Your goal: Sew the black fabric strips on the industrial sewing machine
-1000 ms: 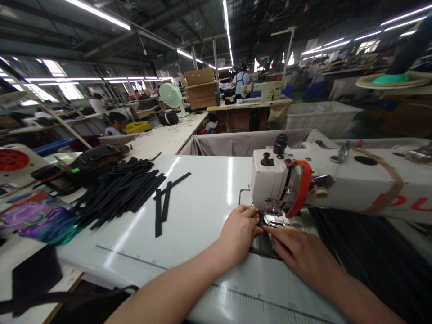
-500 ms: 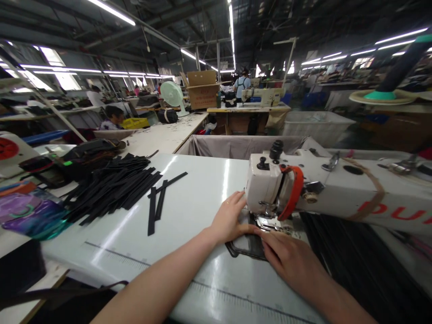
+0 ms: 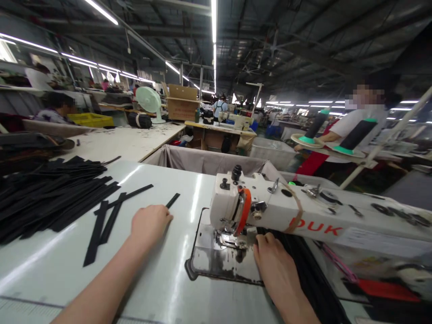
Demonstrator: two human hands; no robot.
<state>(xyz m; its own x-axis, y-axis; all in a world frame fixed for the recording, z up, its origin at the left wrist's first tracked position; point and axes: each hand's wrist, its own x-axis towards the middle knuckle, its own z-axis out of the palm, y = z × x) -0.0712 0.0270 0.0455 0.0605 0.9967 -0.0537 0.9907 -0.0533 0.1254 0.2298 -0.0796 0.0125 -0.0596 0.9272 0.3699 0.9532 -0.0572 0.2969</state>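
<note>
My left hand (image 3: 150, 227) is closed over the white tabletop, left of the sewing machine. A short black fabric strip (image 3: 173, 200) sticks out from its fingers. Beside it lie a few loose black strips (image 3: 110, 218) and a large heap of black strips (image 3: 57, 193). My right hand (image 3: 276, 263) is just right of the machine's presser foot (image 3: 229, 240), its fingers curled at the ends of long black strips (image 3: 297, 256) under the machine arm. What those fingers grip is hidden. The metal needle plate (image 3: 222, 265) is bare in front of the foot.
The white sewing machine (image 3: 270, 193) spans the right side. Two dark thread cones (image 3: 356, 137) stand behind it, near a person (image 3: 357, 117) in a white top. A cloth-lined bin (image 3: 209, 157) borders the table's far edge. Beyond are a green fan (image 3: 148, 100) and a cardboard box (image 3: 182, 103).
My left hand has left the presser foot and moved left, now with a black strip in it. My right hand has shifted to the strips right of the foot. The view has turned right.
</note>
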